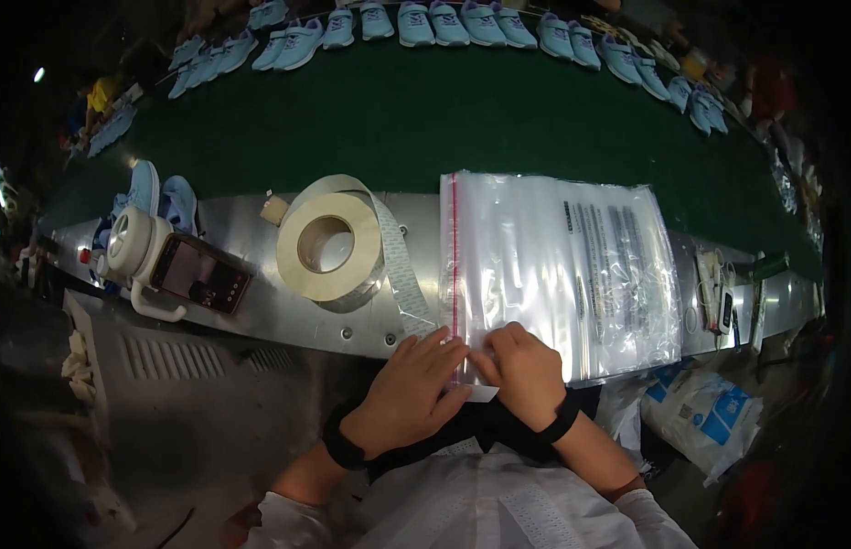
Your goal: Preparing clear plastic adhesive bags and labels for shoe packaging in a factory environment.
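Observation:
A stack of clear plastic bags with a red strip along its left side lies in front of me. My left hand rests at the near left corner of the stack, its fingers stretched out over the red strip. Close beside it, my right hand is on the bags' near edge, fingers curled and thumb pressed in; what they pinch is hidden. A small white label pokes out below the bags between both hands. From a big roll of labels, a printed strip runs down toward my left fingers.
A phone leans against a white holder at left, with light-blue shoes behind. A green belt carries a row of similar shoes along its far side. Pens and small tools lie right; a white-and-blue sack sits below.

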A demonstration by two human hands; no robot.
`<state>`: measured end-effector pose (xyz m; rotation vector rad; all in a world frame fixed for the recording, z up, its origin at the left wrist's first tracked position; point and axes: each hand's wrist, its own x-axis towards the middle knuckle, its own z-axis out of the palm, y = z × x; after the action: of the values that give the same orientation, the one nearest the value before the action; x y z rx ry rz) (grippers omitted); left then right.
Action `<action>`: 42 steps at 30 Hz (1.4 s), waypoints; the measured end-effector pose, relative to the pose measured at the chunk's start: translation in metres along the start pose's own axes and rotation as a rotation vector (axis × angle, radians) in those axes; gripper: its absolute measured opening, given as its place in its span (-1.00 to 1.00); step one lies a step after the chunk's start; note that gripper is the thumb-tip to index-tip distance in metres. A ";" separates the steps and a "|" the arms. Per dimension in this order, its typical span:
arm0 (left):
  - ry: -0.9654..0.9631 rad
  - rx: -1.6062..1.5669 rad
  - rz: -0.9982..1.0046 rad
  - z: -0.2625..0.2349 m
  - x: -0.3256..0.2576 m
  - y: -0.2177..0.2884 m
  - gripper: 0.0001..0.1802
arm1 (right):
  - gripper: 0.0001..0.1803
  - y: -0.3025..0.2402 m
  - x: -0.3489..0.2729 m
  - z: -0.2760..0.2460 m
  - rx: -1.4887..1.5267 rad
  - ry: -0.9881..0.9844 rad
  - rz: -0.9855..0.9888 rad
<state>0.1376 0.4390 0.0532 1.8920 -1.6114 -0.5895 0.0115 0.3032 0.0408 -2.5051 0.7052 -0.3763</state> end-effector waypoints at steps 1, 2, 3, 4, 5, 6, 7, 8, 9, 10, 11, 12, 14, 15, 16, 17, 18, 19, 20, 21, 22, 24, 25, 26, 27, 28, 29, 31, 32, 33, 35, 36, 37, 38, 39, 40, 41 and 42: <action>-0.005 0.004 0.012 0.005 -0.003 -0.006 -0.56 | -0.76 0.002 0.000 0.007 -0.076 -0.057 -0.016; 0.002 -0.034 0.016 0.009 -0.006 -0.010 -0.58 | -0.69 0.006 -0.002 0.015 -0.076 -0.020 0.005; 0.008 -0.073 0.021 0.011 -0.010 -0.012 -0.60 | -0.69 0.005 -0.004 0.018 -0.076 -0.009 0.006; -0.014 -0.037 0.011 0.008 -0.013 -0.008 -0.60 | -0.69 0.006 -0.007 0.020 -0.082 -0.006 0.023; -0.015 -0.036 0.016 0.008 -0.013 -0.008 -0.60 | -0.68 0.006 -0.008 0.022 -0.088 -0.003 0.039; -0.002 0.010 0.008 0.008 -0.012 -0.009 -0.60 | -0.70 0.009 -0.003 0.023 -0.088 -0.034 0.054; 0.012 0.060 0.003 0.008 -0.010 -0.009 -0.60 | -0.70 0.012 -0.001 0.022 -0.088 -0.025 0.055; 0.012 0.066 0.010 0.007 -0.009 -0.009 -0.60 | -0.72 0.014 0.001 0.021 -0.090 -0.040 0.048; 0.000 0.030 0.004 0.007 -0.009 -0.010 -0.59 | -0.75 0.016 0.002 0.019 -0.092 -0.053 0.042; -0.016 0.000 -0.003 0.006 -0.008 -0.012 -0.59 | -0.77 0.017 0.001 0.020 -0.095 -0.061 0.050; -0.024 0.015 0.006 0.007 -0.008 -0.014 -0.59 | -0.77 0.016 0.001 0.018 -0.086 -0.045 0.055; -0.015 -0.023 -0.003 0.009 -0.007 -0.015 -0.58 | -0.76 0.012 0.001 0.014 -0.054 -0.016 0.042; -0.033 -0.063 -0.018 0.008 -0.007 -0.015 -0.56 | -0.68 0.001 0.000 0.003 -0.008 0.037 -0.001; -0.055 -0.038 -0.001 0.006 -0.009 -0.013 -0.56 | -0.68 -0.003 0.000 0.004 0.009 0.065 0.015; -0.051 -0.054 -0.010 0.005 -0.009 -0.011 -0.56 | -0.65 -0.005 0.000 0.004 -0.049 0.015 0.034; -0.047 -0.073 -0.022 0.004 -0.008 -0.011 -0.56 | -0.63 -0.005 0.001 0.005 -0.105 -0.040 0.053; -0.078 -0.070 -0.031 0.003 -0.007 -0.012 -0.57 | -0.62 0.003 0.002 0.016 -0.155 -0.039 0.085; -0.098 -0.062 -0.019 0.003 -0.006 -0.012 -0.57 | -0.62 0.006 0.001 0.017 -0.146 -0.027 0.105; -0.111 -0.059 -0.018 0.004 -0.004 -0.013 -0.58 | -0.64 0.008 0.000 0.018 -0.145 -0.030 0.110; -0.122 -0.056 -0.018 0.004 -0.003 -0.014 -0.59 | -0.67 0.010 0.000 0.019 -0.145 -0.034 0.113; -0.131 -0.042 -0.013 0.003 -0.002 -0.014 -0.59 | -0.74 0.015 0.002 0.020 -0.113 -0.015 0.113; -0.140 -0.066 0.000 0.003 0.000 -0.014 -0.60 | -0.78 0.024 -0.002 0.018 -0.027 0.032 0.149; -0.149 -0.055 0.005 0.002 0.000 -0.016 -0.60 | -0.82 0.027 -0.004 0.018 0.049 0.067 0.183; -0.142 -0.079 0.026 0.001 0.001 -0.018 -0.61 | -0.87 0.031 -0.003 0.016 0.176 0.152 0.153; -0.134 -0.102 0.048 -0.002 0.001 -0.020 -0.62 | -0.87 0.034 -0.002 0.014 0.182 0.164 0.158; -0.136 -0.098 0.054 -0.005 0.002 -0.020 -0.62 | -0.89 0.037 -0.002 0.011 0.275 0.184 0.152; -0.182 -0.264 -0.068 -0.012 0.004 -0.021 -0.63 | -0.91 0.038 -0.003 0.008 0.367 0.205 0.145; -0.226 -0.423 -0.183 -0.022 0.015 -0.014 -0.63 | -0.94 0.034 -0.004 0.007 0.365 0.234 0.151; -0.183 -0.684 -0.225 -0.029 0.026 -0.004 -0.64 | -0.94 0.032 -0.005 0.007 0.320 0.203 0.156; -0.141 -0.946 -0.264 -0.036 0.036 0.005 -0.64 | -0.94 0.031 -0.006 0.006 0.275 0.173 0.162; -0.142 -1.104 -0.251 -0.033 0.059 0.015 -0.63 | -0.94 0.031 -0.007 0.007 0.295 0.172 0.153; -0.212 -1.336 -0.259 -0.024 0.075 0.011 -0.62 | -0.94 0.032 -0.007 0.008 0.334 0.166 0.174; -0.292 -1.564 -0.262 -0.012 0.090 0.005 -0.62 | -0.93 0.036 -0.008 0.009 0.371 0.167 0.195; -0.381 -1.692 -0.283 0.002 0.099 -0.009 -0.62 | -0.93 0.045 -0.010 0.024 0.454 0.244 0.138; -0.374 -1.686 -0.274 0.017 0.106 -0.034 -0.62 | -0.93 0.044 -0.008 0.018 0.454 0.247 0.126; -0.488 -1.872 -0.241 0.031 0.110 -0.059 -0.64 | -0.93 0.039 -0.008 0.008 0.572 0.170 0.222; -0.604 -2.055 -0.209 0.040 0.110 -0.076 -0.66 | -0.93 0.038 -0.006 0.004 0.692 0.087 0.321; -0.512 -2.013 -0.313 0.045 0.108 -0.080 -0.67 | -0.90 0.041 -0.007 0.003 0.733 0.186 0.292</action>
<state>0.1844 0.3341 -0.0305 0.3353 -0.2016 -1.8704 -0.0100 0.2777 0.0153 -1.6689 0.8084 -0.6304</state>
